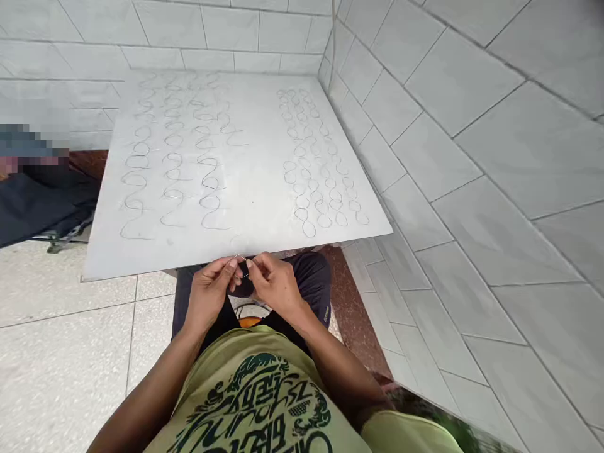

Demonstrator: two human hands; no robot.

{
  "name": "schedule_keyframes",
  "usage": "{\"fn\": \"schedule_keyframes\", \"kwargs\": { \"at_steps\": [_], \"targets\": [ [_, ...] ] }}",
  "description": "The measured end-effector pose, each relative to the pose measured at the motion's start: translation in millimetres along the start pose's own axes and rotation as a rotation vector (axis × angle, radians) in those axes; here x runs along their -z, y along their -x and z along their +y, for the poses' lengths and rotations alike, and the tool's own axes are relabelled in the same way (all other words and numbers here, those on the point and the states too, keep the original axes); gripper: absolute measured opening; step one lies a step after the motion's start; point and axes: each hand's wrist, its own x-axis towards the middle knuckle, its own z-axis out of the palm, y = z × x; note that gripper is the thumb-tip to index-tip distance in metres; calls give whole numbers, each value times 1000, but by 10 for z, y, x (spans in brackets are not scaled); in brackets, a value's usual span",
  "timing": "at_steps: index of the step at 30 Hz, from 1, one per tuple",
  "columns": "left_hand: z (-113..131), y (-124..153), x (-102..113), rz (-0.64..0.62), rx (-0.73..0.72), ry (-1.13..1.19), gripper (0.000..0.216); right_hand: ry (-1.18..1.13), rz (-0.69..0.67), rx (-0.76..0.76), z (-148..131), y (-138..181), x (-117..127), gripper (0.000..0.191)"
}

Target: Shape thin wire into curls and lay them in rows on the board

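Close to the table's front edge, my left hand (216, 283) and my right hand (274, 280) meet over my lap. Between them is a thin piece of wire (240, 257), bent into a small curve. The fingertips of both hands pinch it, one hand at each side. On the white table (255, 201) in front of me, rows of open S-shaped wires (210, 182) lie on the left half. Several closed figure-eight wire loops (302, 214) lie in rows on the right half.
A tiled wall (453, 126) runs along the table's right side, and another closes off the back. At the far left is a person in dark clothes (42, 201), partly pixelated. Below lies a speckled tile floor (66, 340).
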Motion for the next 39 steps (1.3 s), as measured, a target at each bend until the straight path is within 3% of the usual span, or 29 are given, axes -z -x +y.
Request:
{"fn": "schedule_keyframes", "kwargs": {
  "at_steps": [4,6,10,13,16,19,24,31,34,36,39],
  "targets": [
    [81,-61,126,-49,-17,-186,31,-51,5,-25,16,-103,235,25],
    [168,-90,172,-111,-38,-297,30,10,-37,81,3,-180,349,23],
    [342,-154,222,-263,-114,-461,25,343,-260,391,-30,-309,454,20],
    [406,-203,230,-302,-113,-524,26,541,-310,478,-8,-312,392,23],
    [415,-221,211,-182,-78,-371,29,516,-199,375,59,-241,273,28],
    [360,-184,157,-34,-42,-180,45,325,-79,199,135,-159,149,25],
    [148,-85,22,-88,102,-93,41,110,-24,54,193,-89,6,23],
    [8,-94,13,-53,54,-130,32,509,38,116,104,-51,8,36],
    [-5,-77,-2,-32,14,-133,28,561,91,53,92,-67,-23,40],
    [-8,-47,-43,7,-2,-124,26,438,121,-30,114,-94,-65,39],
    [-14,10,-121,71,-38,-123,24,35,138,-187,170,-140,-152,41]
  ]
}}
